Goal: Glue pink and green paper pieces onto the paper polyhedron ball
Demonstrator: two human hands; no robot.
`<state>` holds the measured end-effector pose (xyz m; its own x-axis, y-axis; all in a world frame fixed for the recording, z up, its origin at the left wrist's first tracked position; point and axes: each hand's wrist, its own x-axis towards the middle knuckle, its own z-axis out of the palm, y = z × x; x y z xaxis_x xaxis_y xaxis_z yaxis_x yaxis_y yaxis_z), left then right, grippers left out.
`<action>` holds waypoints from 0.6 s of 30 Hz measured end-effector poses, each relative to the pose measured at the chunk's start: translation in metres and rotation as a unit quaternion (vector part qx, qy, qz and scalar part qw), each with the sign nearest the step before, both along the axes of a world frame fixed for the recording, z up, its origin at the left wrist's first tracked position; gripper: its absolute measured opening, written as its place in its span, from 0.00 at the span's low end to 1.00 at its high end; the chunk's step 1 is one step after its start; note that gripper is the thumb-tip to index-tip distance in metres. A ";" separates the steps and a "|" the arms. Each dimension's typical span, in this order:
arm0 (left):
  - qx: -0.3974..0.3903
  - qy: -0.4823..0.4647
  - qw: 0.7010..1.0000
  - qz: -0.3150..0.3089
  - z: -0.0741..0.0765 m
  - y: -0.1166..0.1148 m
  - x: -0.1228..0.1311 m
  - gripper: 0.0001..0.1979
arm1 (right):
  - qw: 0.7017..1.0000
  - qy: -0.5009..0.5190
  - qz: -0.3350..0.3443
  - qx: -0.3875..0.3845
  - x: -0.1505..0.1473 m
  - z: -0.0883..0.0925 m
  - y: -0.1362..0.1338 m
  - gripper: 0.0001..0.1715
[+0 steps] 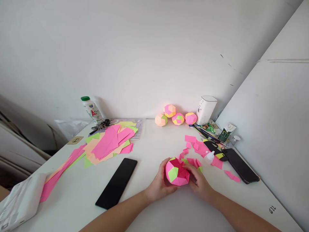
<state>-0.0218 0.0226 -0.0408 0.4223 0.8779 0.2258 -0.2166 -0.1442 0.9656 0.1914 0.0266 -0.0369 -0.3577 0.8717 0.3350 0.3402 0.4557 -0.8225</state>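
Note:
A pink and green folded-paper ball [173, 174], with an open hollow at its upper right, is held just above the white table. My left hand [159, 183] cups it from the left and below. On the other side my right hand [198, 182] grips the ball's rim, its fingertips at the opening. Just behind the ball lie folded pink and green paper pieces [193, 162]. To their right stands a small white glue bottle [209, 156] among pink scraps.
Several finished paper balls [178, 119] sit against the wall. Loose coloured sheets [106, 141] spread at the left, near a black phone [117, 183]. Scissors [213, 149], a dark phone [240, 165] and a white box [206, 110] line the right side. A bottle [92, 109] stands back left.

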 end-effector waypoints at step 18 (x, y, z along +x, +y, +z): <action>-0.023 -0.036 0.999 -0.007 0.002 0.001 0.000 0.49 | 1.000 -0.017 0.002 -0.013 -0.002 -0.004 -0.002 0.31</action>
